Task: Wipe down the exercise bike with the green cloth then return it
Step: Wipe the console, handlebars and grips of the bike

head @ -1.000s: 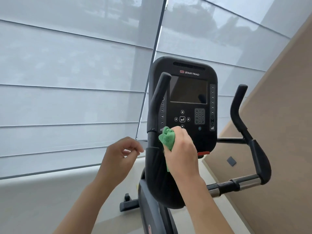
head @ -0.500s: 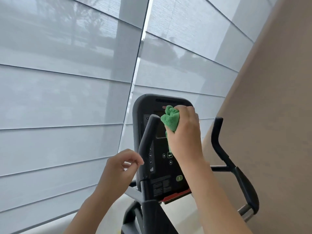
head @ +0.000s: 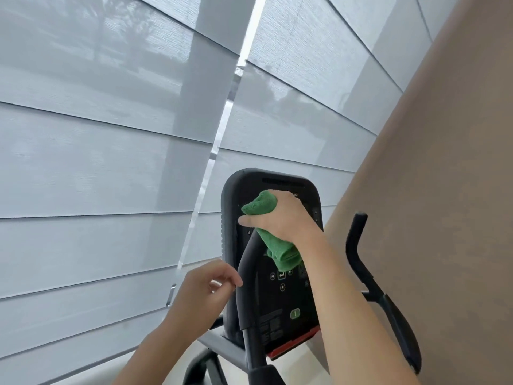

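Step in hand: wiping the upper face of the console [head: 277, 295] on the exercise bike [head: 249, 357]; judged mid-wipe, with the handlebars and lower frame likely not yet done.
Right hand [head: 283, 218]: fingers curled round the bunched green cloth [head: 280, 250], thumb stretched left across it; the hand lies over the screen area near the top of the console.
Green cloth: wadded, one end poking out above the hand, the other hanging below it over the button panel. Whether the fabric is pressed flat to the screen cannot be told.
Left hand [head: 202, 290]: holds nothing, fingers loosely curled, just left of the left handlebar [head: 247, 276]; contact with the bar cannot be told.
Right handlebar [head: 383, 298]: well right of the console, untouched.
Surroundings: pale window blinds [head: 97, 162] on the far left, tan wall [head: 444, 190] on the right.
Doing it well: spread the cloth flatter so more fabric meets the panel; use light, overlapping strokes from top to bottom; go gently over the buttons and green key [head: 294, 314] to avoid pressing them.
Risk: a bunched wad skips the corners and edges of the console.
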The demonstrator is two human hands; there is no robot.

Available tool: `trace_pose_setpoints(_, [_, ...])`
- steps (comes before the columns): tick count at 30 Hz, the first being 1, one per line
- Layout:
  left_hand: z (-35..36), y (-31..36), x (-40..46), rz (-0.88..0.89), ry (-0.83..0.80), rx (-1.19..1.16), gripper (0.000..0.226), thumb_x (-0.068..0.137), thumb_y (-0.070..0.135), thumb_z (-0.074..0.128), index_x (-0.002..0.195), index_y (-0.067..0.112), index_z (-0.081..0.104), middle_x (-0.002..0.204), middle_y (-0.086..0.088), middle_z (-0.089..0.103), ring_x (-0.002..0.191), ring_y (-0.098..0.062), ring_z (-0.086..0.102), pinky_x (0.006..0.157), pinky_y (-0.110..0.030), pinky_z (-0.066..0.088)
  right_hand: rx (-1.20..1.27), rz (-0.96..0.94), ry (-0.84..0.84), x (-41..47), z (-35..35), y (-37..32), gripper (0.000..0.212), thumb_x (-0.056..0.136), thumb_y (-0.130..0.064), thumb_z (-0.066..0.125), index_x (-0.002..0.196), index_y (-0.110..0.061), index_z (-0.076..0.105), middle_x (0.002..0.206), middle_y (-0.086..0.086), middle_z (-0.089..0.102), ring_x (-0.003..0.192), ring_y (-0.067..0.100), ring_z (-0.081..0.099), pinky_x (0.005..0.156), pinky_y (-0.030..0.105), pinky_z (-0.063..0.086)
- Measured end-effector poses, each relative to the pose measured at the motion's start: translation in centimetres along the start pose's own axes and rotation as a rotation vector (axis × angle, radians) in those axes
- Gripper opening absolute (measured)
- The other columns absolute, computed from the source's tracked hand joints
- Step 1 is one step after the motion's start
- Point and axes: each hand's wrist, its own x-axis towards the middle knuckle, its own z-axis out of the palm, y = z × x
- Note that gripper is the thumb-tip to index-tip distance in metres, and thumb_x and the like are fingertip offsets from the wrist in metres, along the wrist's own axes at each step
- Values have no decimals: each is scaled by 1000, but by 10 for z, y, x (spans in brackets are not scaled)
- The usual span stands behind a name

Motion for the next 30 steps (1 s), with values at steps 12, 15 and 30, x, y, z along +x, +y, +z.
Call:
trace_pose_setpoints(12, [11, -21, -4, -18, -50, -23, 40, 92, -11, 61, 82, 26, 75, 93, 8, 70, 95, -18, 67, 78, -31, 56, -831, -168, 395, 7, 55, -20, 16, 86, -23, 69, 102, -21, 66, 100, 3, 64, 90, 30, 67, 65, 34, 37])
trace_pose_setpoints(15, [6, -25, -6, -32, -64, -37, 41, 91, -11, 61, 81, 26, 75, 92, 6, 72, 94, -19, 68, 77, -29, 55, -715, -298, 235, 14, 36, -6, 12, 81, -35, 74, 83, -28, 65, 82, -8, 64, 83, 25, 67, 67, 34, 41])
trace_pose_setpoints(30, [-22, -35, -17, -82, -77, -75, 45, 87, -15, 56, 81, 25, 75, 89, 5, 71, 86, -16, 66, 75, -27, 56, -697, -117, 536, 1, 61, -7, 28, 85, -26, 75, 110, -20, 64, 97, 2, 56, 81, 31, 63, 61, 34, 37])
